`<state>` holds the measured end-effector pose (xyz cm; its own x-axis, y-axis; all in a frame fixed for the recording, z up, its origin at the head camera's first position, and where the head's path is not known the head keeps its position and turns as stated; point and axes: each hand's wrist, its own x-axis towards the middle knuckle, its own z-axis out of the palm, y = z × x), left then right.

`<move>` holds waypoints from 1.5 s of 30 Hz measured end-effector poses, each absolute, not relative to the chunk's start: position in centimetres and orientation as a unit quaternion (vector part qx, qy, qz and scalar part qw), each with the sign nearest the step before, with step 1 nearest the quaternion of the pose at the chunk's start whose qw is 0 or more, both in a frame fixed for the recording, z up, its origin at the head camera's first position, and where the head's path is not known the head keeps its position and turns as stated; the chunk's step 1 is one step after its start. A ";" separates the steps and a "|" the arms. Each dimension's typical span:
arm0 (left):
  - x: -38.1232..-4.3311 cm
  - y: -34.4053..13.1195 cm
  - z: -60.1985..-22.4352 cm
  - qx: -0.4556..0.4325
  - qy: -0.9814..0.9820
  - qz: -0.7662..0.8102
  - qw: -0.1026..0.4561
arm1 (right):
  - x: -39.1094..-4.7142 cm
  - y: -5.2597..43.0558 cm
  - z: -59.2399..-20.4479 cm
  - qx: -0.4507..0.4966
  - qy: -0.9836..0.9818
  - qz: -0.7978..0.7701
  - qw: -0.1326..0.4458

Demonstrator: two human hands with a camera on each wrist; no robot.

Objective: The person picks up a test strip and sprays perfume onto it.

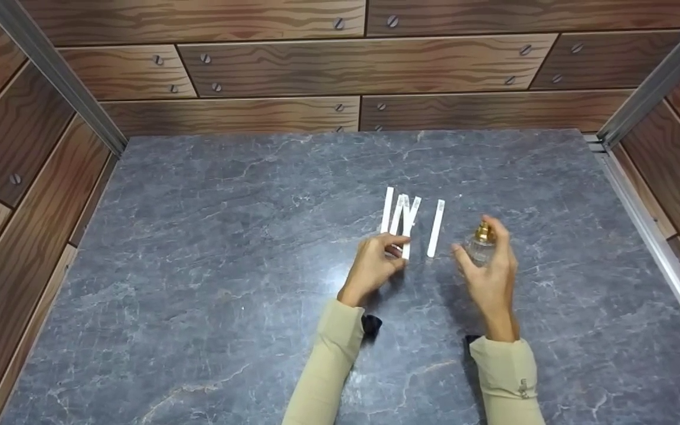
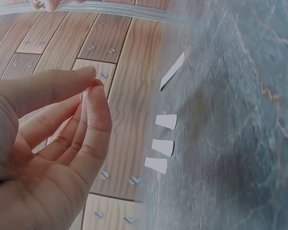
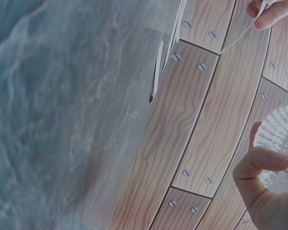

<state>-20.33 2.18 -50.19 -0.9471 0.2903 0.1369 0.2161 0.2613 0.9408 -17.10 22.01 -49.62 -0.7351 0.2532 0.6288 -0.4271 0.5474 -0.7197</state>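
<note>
1. The right hand (image 1: 489, 273) gripped a small clear perfume bottle (image 1: 481, 248) with a gold cap, held upright just above the table; in the right wrist view its ribbed glass showed between thumb and fingers.
2. The left hand (image 1: 375, 260) pinched the near end of one white paper strip (image 1: 406, 235) between thumb and fingertips (image 2: 93, 88); the right wrist view showed that strip lifted and bowing from the pinch.
3. Beside the pinched strip, two more strips (image 1: 392, 211) lay close together on the grey marble table (image 1: 210, 248), and a single strip (image 1: 435, 228) lay apart from them, between the group and the bottle.
4. Wood-patterned panels (image 1: 293, 65) with screw heads walled the table on three sides, with metal rails at the corners.
5. Risks, as I judged them:
   - The pinch sat at the very end of a limp strip, so the strip could slip free or fold if it was lifted quickly.
   - The neighbouring strips lay so close that the fingers could drag or scatter them.
   - The bottle was held by the fingers alone, with the nozzle near the single strip; a stray press could spray the wrong strip or the table.
   - Smooth glass in a light grip could slide and drop onto the stone.
</note>
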 end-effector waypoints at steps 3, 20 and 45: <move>-20.5 2.4 -50.3 0.153 0.797 0.583 0.036 | -17.1 22.1 -49.7 0.053 -0.804 0.470 0.360; -21.8 3.5 -51.3 0.145 0.812 0.564 0.030 | -17.1 22.2 -49.7 0.068 -0.806 0.471 0.352; -22.8 4.3 -51.1 0.059 0.826 0.550 0.105 | -16.8 22.3 -49.4 0.047 -0.821 0.503 0.265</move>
<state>-22.82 4.34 -51.08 -0.9708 0.2136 -0.1087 -0.0178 0.3882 0.9214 -16.77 22.32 -49.41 -0.8549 0.1899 0.4828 -0.3435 0.4902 -0.8011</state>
